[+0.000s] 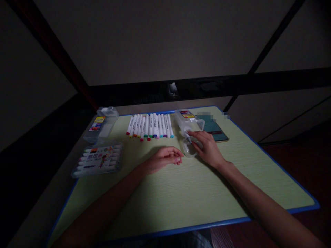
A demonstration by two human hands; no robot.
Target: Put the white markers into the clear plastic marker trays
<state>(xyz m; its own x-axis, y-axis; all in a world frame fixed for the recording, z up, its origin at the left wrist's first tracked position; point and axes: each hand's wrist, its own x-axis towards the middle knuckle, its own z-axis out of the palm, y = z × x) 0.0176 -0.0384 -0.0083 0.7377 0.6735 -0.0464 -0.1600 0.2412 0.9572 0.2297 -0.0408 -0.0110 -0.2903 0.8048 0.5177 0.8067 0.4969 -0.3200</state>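
Note:
My right hand (208, 148) pinches a marker (188, 138) with a white barrel and a dark end. It is over the clear plastic case (182, 122), whose lid (190, 151) lies folded out toward me. The fingers hide part of the marker. Just left of that lid, my left hand (165, 159) hovers low over the table with loosely bent fingers, holding nothing. Beyond it, several white markers (150, 125) with coloured ends lie side by side in a row.
On the left, an open clear case (108, 125) stands behind a closed case of markers (99, 160). A phone (218, 132) lies right of my right hand. The green table (165, 203) has a blue edge, with a pale wall behind it.

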